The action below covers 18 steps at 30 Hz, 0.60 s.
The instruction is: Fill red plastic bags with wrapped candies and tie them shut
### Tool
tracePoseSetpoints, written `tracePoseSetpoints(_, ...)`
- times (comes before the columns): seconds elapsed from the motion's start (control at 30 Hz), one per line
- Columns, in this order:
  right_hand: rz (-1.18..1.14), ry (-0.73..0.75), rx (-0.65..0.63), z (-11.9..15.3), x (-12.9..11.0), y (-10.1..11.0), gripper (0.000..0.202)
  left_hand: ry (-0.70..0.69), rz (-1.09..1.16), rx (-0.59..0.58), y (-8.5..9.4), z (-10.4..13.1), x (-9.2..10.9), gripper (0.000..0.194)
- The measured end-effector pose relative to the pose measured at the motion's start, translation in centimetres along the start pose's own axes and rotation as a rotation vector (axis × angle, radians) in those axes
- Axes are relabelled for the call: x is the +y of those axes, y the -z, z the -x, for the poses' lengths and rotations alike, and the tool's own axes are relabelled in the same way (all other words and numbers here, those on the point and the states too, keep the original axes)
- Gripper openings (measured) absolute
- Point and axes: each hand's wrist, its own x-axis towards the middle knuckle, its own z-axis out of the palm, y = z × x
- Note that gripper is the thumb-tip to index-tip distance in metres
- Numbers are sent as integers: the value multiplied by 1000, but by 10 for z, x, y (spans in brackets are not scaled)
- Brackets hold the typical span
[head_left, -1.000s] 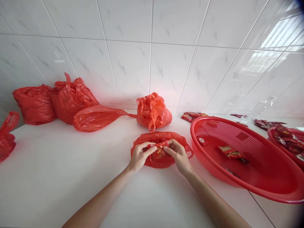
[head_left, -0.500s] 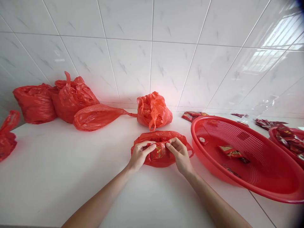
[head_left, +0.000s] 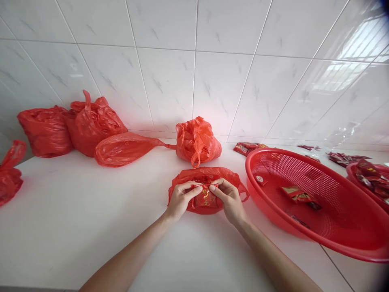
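Observation:
Between my two hands is a small red packet (head_left: 205, 197) with gold lettering, its contents not visible. My left hand (head_left: 181, 199) pinches its upper left edge between thumb and fingers. At the upper right edge, my right hand (head_left: 228, 200) grips the same packet in a like pinch. Both hands are over an opened red plastic bag (head_left: 179, 178) that lies on the white counter, with its handle loop sticking out to the right. Inside the bag, behind the packet, some more red wrapping shows, partly covered by my fingers.
A large red plastic basket (head_left: 275, 215) with a few packets stands at right, a smaller one (head_left: 352, 172) full of packets beyond it. Loose red packets (head_left: 247, 148) lie behind. A filled red bag (head_left: 198, 140) sits against the tiled wall; more red bags (head_left: 94, 125) stand left.
My right hand has shifted slightly left along the packet's top edge, closer to my left thumb. The packet now faces me more squarely. Bags and baskets stay in place.

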Motion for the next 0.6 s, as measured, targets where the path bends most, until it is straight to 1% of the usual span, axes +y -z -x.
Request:
tracePoseSetpoints(0.17, -23, 7, 28, 1, 2, -3, 16, 57, 138, 6, -3, 1, -1, 15)
tracePoseSetpoints(0.33, 3, 7, 18, 2, 2, -4, 18, 39, 49, 31, -4, 1, 0, 15)
tracePoseSetpoints(0.43, 36, 22, 17, 4, 0, -5, 19, 35, 36, 36, -3, 1, 0, 19)
tracePoseSetpoints(0.6, 64, 20, 7, 6, -5, -8, 21, -13, -43, 74, -1, 1, 1, 13)
